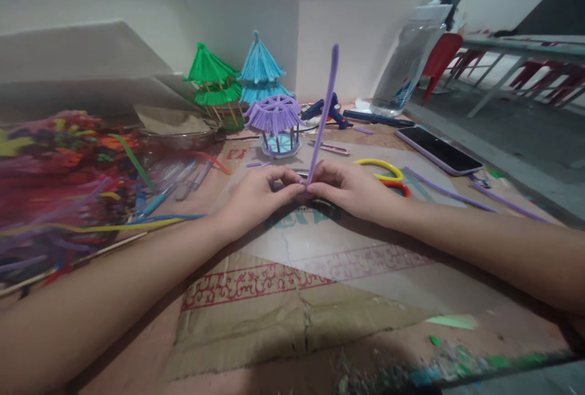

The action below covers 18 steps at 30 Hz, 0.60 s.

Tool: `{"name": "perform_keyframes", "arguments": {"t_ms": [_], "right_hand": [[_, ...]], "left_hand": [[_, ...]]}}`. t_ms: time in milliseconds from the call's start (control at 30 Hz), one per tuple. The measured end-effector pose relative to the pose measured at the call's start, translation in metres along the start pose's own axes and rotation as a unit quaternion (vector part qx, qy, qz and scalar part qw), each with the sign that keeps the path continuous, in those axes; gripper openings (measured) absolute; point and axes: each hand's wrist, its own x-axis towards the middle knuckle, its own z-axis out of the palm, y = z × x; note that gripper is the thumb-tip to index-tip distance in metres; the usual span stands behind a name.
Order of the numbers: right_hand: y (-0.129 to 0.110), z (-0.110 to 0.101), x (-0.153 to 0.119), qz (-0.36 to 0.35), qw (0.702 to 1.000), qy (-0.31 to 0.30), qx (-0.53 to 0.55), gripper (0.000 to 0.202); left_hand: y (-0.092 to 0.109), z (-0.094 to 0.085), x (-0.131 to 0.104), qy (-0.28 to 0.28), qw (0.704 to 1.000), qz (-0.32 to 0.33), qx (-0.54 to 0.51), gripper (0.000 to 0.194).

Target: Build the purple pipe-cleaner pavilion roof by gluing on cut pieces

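Observation:
A purple pipe cleaner point(325, 117) stands upright, its lower end pinched between the fingertips of my right hand point(350, 191). My left hand point(260, 191) meets it there, thumb and forefinger closed at the same lower end of the pipe cleaner. Just beyond my hands sits a small purple-roofed pavilion point(275, 117) with dark posts on a pale blue base. Scissors with yellow and red handles point(381, 169) lie beside my right hand, their blades partly hidden by it. Beneath my hands is a translucent sheet over printed cardboard point(228, 334).
Green point(212, 72) and blue point(260, 66) pavilion roofs stand at the back. Behind are a blue glue gun point(331, 111) and a clear plastic bag point(404, 66). A phone point(439, 148) and loose purple pipe cleaners point(450, 189) lie right. Colourful pipe cleaners point(59, 169) heap up left.

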Motion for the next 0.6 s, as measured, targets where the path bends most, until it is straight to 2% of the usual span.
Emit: {"name": "perform_keyframes", "arguments": {"t_ms": [200, 333, 467, 600], "right_hand": [[-0.001, 0.0036, -0.0014, 0.003, 1.0, -0.002, 0.017, 0.006], [0.0022, 0.0028, 0.0015, 0.024, 0.999, -0.003, 0.038, 0.012], [0.0038, 0.0, 0.0055, 0.06, 0.993, -0.033, 0.095, 0.01], [-0.0003, -0.0027, 0.0056, 0.072, 0.994, -0.054, 0.063, 0.004]], "left_hand": [[0.003, 0.0003, -0.0003, 0.005, 1.0, -0.007, -0.011, 0.013], [0.0059, 0.0005, -0.0008, 0.015, 1.0, -0.004, -0.015, 0.011], [0.0068, 0.0009, -0.001, 0.015, 1.0, 0.009, -0.004, 0.011], [0.0078, 0.0007, -0.0017, 0.011, 0.999, 0.029, 0.011, 0.008]]}}
